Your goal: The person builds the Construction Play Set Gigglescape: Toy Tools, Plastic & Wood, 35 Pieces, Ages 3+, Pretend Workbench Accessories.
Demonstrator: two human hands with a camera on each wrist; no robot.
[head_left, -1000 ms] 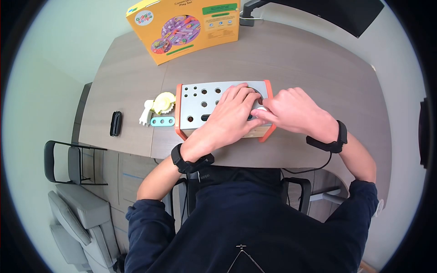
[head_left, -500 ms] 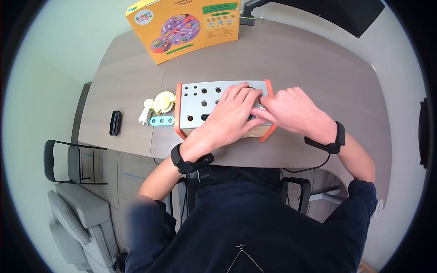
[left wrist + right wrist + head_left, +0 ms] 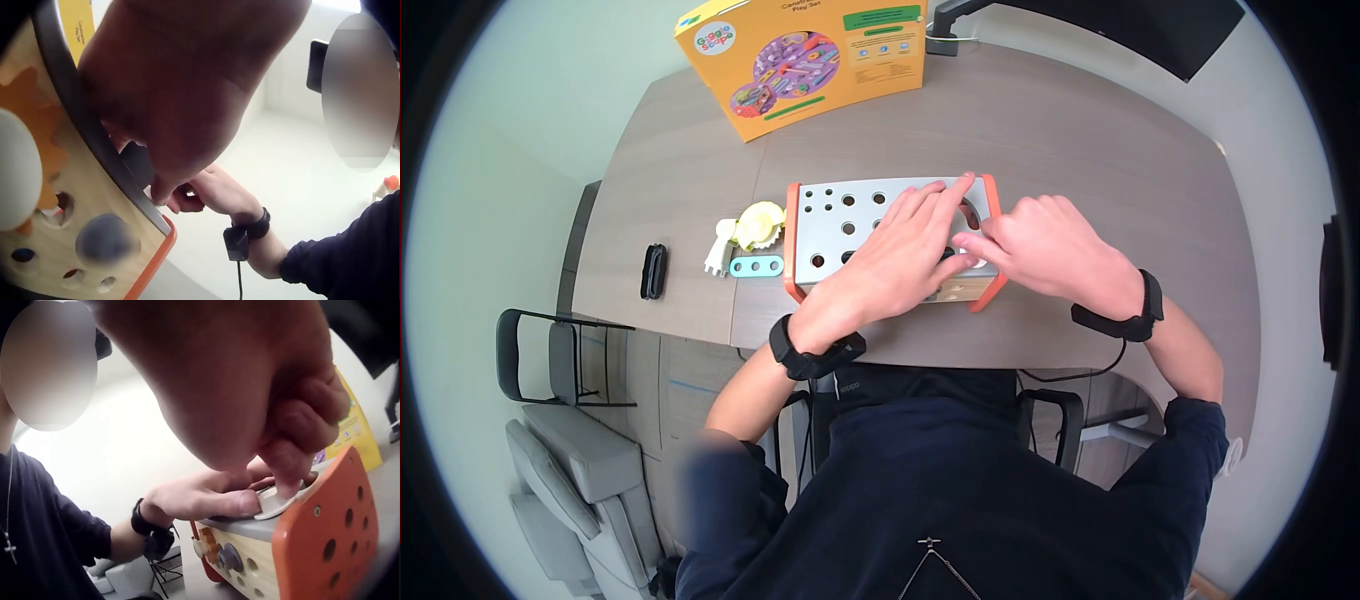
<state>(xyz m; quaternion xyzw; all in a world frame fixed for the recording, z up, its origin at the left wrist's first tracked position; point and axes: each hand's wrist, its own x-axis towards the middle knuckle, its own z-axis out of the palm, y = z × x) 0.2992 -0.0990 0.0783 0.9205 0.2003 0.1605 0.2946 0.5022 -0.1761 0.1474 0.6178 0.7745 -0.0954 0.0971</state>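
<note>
A toy workbench box (image 3: 825,232) with a grey perforated top, wooden sides and orange end panels stands on the table. My left hand (image 3: 900,245) lies across its top, fingers extended toward the far right corner. The left thumb touches the edge of a white plastic piece (image 3: 272,503) near the right end panel (image 3: 325,540). My right hand (image 3: 1055,240), fingers curled, grips at this white piece from the right; a fingertip bears on it in the right wrist view. Between the hands shows part of a curved dark opening. An orange gear (image 3: 28,144) sits on the wooden side.
Left of the box lie a pale yellow toothed toy piece (image 3: 760,226), a whitish forked piece (image 3: 720,248) and a teal three-hole strip (image 3: 757,266). Farther left is a black object (image 3: 655,271). A yellow carton (image 3: 830,75) stands behind; a monitor (image 3: 1130,30) is back right.
My left index finger has straightened and reached farther back, uncovering more of the curved opening. The white piece shows lower, under the right thumb. My right hand has barely moved; the box stays put.
</note>
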